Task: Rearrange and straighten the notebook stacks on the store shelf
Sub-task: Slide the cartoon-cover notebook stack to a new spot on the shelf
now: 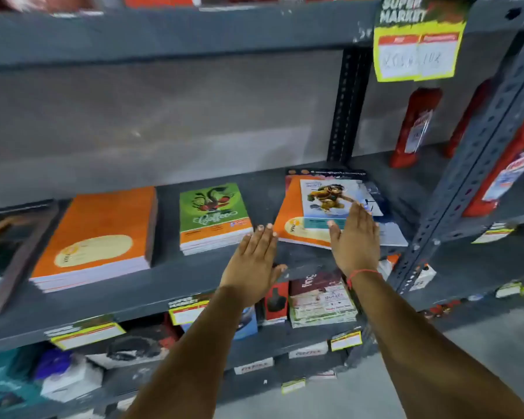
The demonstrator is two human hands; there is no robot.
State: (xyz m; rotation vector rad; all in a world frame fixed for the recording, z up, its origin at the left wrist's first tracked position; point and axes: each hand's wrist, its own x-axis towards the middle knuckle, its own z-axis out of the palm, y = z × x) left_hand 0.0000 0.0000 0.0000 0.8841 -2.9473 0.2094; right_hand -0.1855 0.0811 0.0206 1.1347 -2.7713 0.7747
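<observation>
On the grey shelf (pixel 285 189) lie several notebook stacks. A tall orange stack (pixel 97 231) is at the left and a green-covered stack (pixel 214 217) sits in the middle. At the right is an untidy pile: an orange notebook (pixel 291 213) with a smaller light-blue cartoon notebook (pixel 330 204) askew on top. My left hand (pixel 251 264) is flat with fingers extended, fingertips at the orange notebook's left front corner. My right hand (pixel 356 237) lies flat with its fingers over the cartoon notebook's front right part. Neither hand grips anything.
A dark stack (pixel 3 237) sits at the far left edge. A perforated upright (pixel 466 182) borders the pile on the right, with red packets (pixel 415 128) beyond it. A yellow price sign (pixel 418 46) hangs above. Lower shelves hold boxed goods (pixel 321 300) and price tags (pixel 88 334).
</observation>
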